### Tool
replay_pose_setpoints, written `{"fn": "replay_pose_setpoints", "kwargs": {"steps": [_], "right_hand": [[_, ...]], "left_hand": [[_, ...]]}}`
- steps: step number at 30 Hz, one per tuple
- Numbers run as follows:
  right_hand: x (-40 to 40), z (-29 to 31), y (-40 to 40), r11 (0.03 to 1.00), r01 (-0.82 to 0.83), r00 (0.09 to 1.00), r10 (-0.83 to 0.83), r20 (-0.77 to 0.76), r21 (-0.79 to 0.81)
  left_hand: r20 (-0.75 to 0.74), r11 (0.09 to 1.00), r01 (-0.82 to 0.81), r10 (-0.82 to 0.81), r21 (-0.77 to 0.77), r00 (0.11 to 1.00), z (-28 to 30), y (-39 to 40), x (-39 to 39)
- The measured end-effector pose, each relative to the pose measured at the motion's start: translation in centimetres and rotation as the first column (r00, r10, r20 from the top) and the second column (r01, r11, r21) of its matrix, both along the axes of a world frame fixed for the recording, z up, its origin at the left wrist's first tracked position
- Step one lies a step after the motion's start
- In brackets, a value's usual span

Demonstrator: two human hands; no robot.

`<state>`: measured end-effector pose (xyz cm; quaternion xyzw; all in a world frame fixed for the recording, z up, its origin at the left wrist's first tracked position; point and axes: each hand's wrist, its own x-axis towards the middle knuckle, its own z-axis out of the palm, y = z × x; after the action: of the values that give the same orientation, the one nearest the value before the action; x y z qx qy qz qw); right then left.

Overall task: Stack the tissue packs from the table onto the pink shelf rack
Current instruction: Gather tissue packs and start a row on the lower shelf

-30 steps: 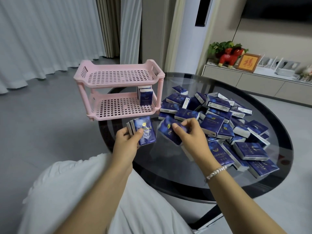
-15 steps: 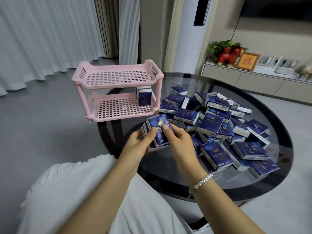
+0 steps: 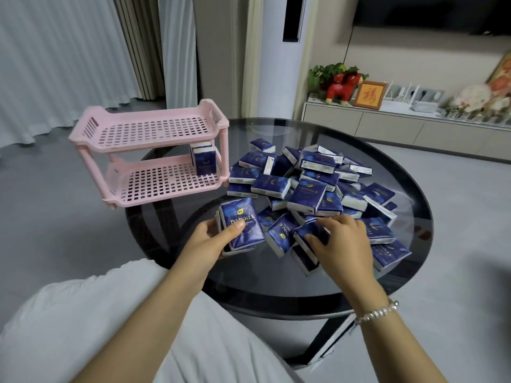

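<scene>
A pink two-tier shelf rack point(image 3: 154, 128) stands at the left edge of the round dark glass table point(image 3: 249, 277). A few blue tissue packs point(image 3: 204, 161) stand upright at the right end of its lower tier; the top tier holds nothing. My left hand point(image 3: 208, 240) grips a small stack of blue tissue packs point(image 3: 244, 223) above the table, thumb on the top pack. My right hand point(image 3: 343, 244) has its fingers curled around one pack point(image 3: 307, 239) at the near edge of a large heap of blue packs point(image 3: 307, 189).
My white-clothed lap point(image 3: 110, 327) lies below the table's near edge. A low cabinet point(image 3: 401, 128) with a red toy horse point(image 3: 341, 87), a framed picture and plants runs along the far right wall. Curtains hang at the back left.
My right hand laid its pack onto the stack in my left hand, then moved right and down to the heap and took hold of another pack. My left hand stayed roughly in place.
</scene>
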<state>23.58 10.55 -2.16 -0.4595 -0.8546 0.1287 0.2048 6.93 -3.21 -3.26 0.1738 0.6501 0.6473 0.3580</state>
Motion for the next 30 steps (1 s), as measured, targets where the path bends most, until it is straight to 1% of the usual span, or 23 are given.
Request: {"fn": "replay_pose_setpoints", "kwargs": {"steps": [1, 3, 8, 11, 14, 18, 21, 23, 27, 28, 30], "right_hand": [[0.3, 0.2, 0.1, 1.000, 0.011, 0.997, -0.012, 0.081, 0.010], [0.4, 0.5, 0.1, 1.000, 0.000, 0.989, 0.002, 0.150, -0.010], [-0.1, 0.6, 0.4, 0.988, -0.055, 0.993, 0.069, 0.093, -0.148], [-0.1, 0.7, 0.3, 0.966, -0.064, 0.995, 0.079, 0.052, -0.250], [0.1, 0.9, -0.1, 0.929, -0.124, 0.991, 0.097, -0.093, -0.348], [-0.4, 0.7, -0.3, 0.868, -0.235, 0.951, 0.111, -0.290, -0.437], [-1.4, 0.3, -0.5, 0.791, -0.384, 0.855, 0.109, -0.507, -0.477], [-2.2, 0.7, -1.1, 0.723, -0.480, 0.781, 0.094, -0.617, -0.497], [-4.2, 1.1, -2.1, 0.610, -0.625, 0.669, 0.096, -0.737, -0.487], [-4.7, 1.1, -2.3, 0.595, -0.644, 0.652, 0.098, -0.752, -0.481], [-5.6, 1.2, -2.5, 0.595, -0.658, 0.638, 0.116, -0.762, -0.461]], "left_hand": [[-0.008, 1.000, 0.001, -0.001, -0.006, 1.000, -0.1, 0.0, 0.0], [-0.020, 1.000, 0.004, -0.004, -0.008, 1.000, -0.1, 0.0, 0.1], [-0.044, 1.000, 0.028, -0.028, -0.009, 0.999, -0.5, -0.1, 0.0], [-0.042, 0.999, 0.047, -0.047, -0.015, 0.998, -0.7, -0.3, -0.3], [-0.028, 0.998, 0.052, -0.053, -0.019, 0.998, -0.7, -0.3, -0.3], [0.000, 0.999, 0.033, -0.033, -0.004, 0.999, -0.7, -0.6, -0.6], [-0.024, 1.000, 0.006, -0.006, -0.004, 1.000, -0.9, -0.8, -0.7], [-0.057, 1.000, -0.012, 0.012, -0.001, 0.998, -0.8, -0.9, -0.7], [-0.127, 1.000, -0.010, 0.014, 0.029, 0.992, -0.6, -1.1, -0.3], [-0.137, 0.999, -0.006, 0.012, 0.047, 0.991, -0.5, -1.1, -0.3], [-0.146, 0.998, 0.000, 0.010, 0.068, 0.989, -0.5, -1.2, -0.5]]}}
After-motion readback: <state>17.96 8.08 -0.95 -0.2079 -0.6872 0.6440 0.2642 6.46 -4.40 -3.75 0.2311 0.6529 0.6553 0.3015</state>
